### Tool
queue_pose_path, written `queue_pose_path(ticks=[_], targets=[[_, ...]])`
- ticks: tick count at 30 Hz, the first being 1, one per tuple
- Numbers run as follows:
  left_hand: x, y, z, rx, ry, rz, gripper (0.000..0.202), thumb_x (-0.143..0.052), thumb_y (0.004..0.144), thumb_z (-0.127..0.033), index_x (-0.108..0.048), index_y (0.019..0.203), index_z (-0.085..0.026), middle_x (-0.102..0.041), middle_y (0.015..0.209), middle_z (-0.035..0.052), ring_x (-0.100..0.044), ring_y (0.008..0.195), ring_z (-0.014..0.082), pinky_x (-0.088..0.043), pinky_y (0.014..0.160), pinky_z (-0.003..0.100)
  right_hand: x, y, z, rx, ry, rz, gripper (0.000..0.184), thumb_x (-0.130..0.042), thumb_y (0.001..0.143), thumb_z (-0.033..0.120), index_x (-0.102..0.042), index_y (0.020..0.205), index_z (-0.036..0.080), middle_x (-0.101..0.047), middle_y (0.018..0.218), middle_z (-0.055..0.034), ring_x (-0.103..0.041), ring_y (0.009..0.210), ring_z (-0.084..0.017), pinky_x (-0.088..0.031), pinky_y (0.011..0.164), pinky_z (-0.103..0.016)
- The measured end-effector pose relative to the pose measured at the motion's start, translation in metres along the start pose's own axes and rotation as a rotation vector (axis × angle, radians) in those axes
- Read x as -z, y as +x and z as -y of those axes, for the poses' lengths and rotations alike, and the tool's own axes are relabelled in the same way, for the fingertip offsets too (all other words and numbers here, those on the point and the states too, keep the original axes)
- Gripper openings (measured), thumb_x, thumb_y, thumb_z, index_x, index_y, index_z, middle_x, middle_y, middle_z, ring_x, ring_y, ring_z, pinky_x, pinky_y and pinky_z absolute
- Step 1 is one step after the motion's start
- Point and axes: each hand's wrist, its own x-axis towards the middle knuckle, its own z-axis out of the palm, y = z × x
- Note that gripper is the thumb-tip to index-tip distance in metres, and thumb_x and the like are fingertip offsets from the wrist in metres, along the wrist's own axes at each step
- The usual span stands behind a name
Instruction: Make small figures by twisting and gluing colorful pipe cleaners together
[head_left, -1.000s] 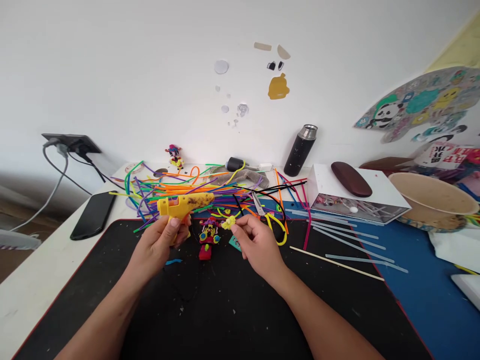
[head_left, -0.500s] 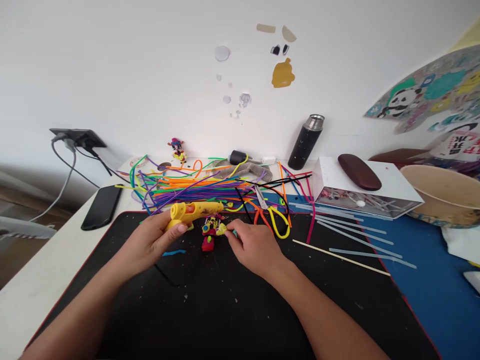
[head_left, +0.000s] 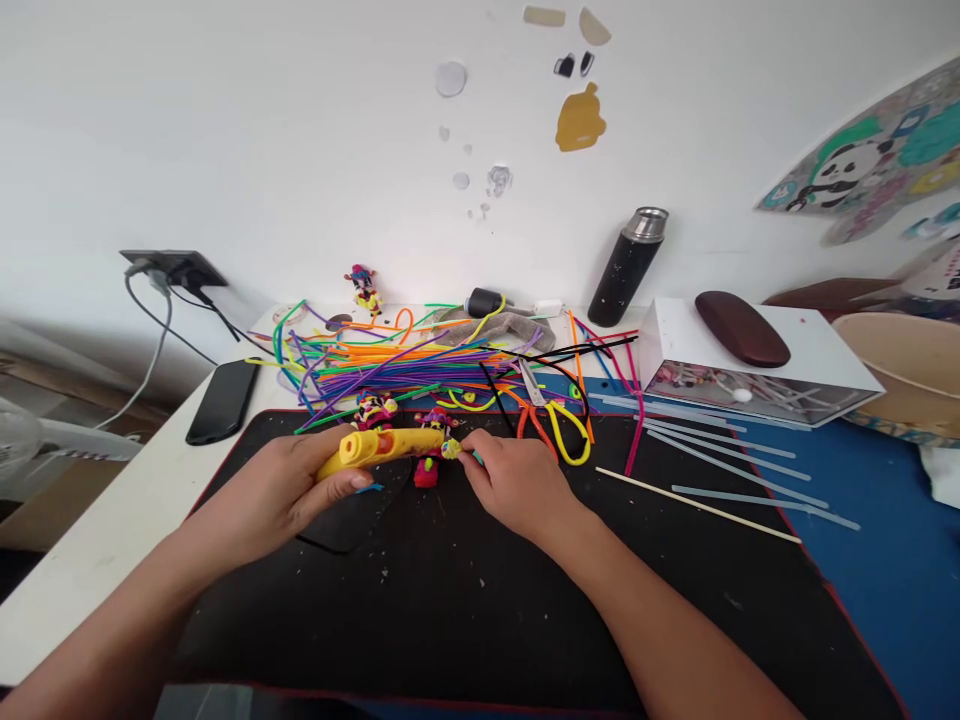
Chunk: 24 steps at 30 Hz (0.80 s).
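Observation:
My left hand [head_left: 281, 490] is closed round the handle of a yellow glue gun [head_left: 382, 446], held low over the black mat [head_left: 450, 600] with its nozzle pointing right. My right hand [head_left: 514, 480] pinches a small yellow piece [head_left: 451, 449] right at the nozzle tip. Just behind the gun lies a small red and multicoloured figure [head_left: 429, 470] on the mat, partly hidden by the gun. A second small figure [head_left: 373, 408] sits at the mat's far edge.
A pile of coloured pipe cleaners [head_left: 397, 365] spreads behind the mat, with orange-and-yellow scissors [head_left: 551, 425] to the right. Clear glue sticks [head_left: 720, 455] and a thin wooden stick [head_left: 697, 505] lie right. A phone [head_left: 223, 398], black flask [head_left: 628, 265] and white box [head_left: 750, 370] stand around.
Both hands have lowered toward the mat and come together. The gun's nozzle and the yellow piece, apart a second ago, now meet above the red figure.

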Motion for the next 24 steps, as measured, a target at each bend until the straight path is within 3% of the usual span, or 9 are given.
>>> queue_pose_path(ticks=[8,14,24], targets=[[-0.0039,0.0033,0.0006,0.006,-0.026,0.041,0.042,-0.046,0.103,-0.057,-0.066,0.095,-0.021,-0.069,0.073,0.0024,-0.063,0.059,0.0192,-0.044,0.056,0.026,0.0005,0.0010,0.0006,-0.004,0.000,0.015,0.023,-0.050,0.108,0.032,-0.068,0.108,0.018,-0.080,0.088,-0.0050,-0.074,0.074,-0.021,-0.021,0.057,-0.033],[-0.0035,0.0043,-0.0045,-0.043,0.010,-0.021,0.046,-0.045,0.104,-0.059,-0.067,0.095,-0.020,-0.069,0.071,0.0011,-0.063,0.055,0.0183,-0.043,0.052,0.025,0.0021,0.0013,0.0013,-0.007,0.008,0.020,0.022,-0.052,0.108,0.032,-0.068,0.109,0.017,-0.080,0.088,-0.0056,-0.073,0.073,-0.021,-0.019,0.057,-0.032],[-0.0044,-0.0022,-0.0016,-0.063,0.030,-0.024,0.039,-0.048,0.104,-0.054,-0.068,0.101,-0.020,-0.072,0.075,0.0010,-0.065,0.058,0.0186,-0.044,0.054,0.025,-0.0006,0.0003,0.0003,-0.011,0.032,0.012,0.021,-0.053,0.107,0.032,-0.067,0.109,0.018,-0.080,0.089,-0.0045,-0.074,0.074,-0.021,-0.022,0.057,-0.032]])
